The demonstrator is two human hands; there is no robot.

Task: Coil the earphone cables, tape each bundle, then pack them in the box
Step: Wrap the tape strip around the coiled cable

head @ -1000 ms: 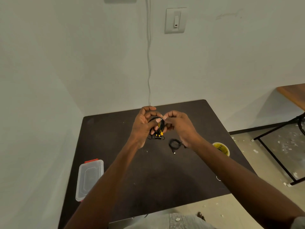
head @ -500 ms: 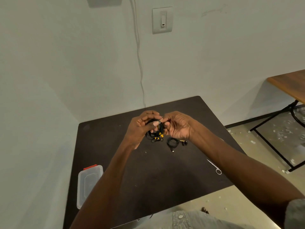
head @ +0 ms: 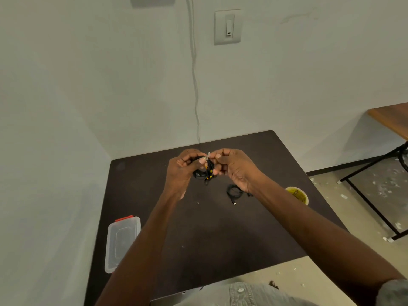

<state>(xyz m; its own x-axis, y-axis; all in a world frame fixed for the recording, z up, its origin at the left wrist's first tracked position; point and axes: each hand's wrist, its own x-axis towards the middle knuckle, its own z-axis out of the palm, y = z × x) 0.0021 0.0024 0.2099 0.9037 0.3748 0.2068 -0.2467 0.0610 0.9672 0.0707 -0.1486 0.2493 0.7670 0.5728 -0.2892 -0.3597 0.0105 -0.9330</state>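
Fingers (head: pixel 202 160) of our left hand (head: pixel 181 171) were curled round the black-and-yellow earphone coil (head: pixel 204 171), held up above the dark table (head: pixel 220 235); our right hand (head: pixel 236 167) pinched a pale strip of tape (head: pixel 208 155) at the coil's top. Risks, as we judged: the loops could spring loose if the left grip eased, or the tape could fold onto itself or stick to a fingertip before wrapping. Counts: 2 hands, 1 held coil, 1 more black coil (head: pixel 234 192) lying on the table untaped, 1 clear lidded box (head: pixel 121 242) near the left edge, 1 yellow tape roll (head: pixel 297 195) at right.
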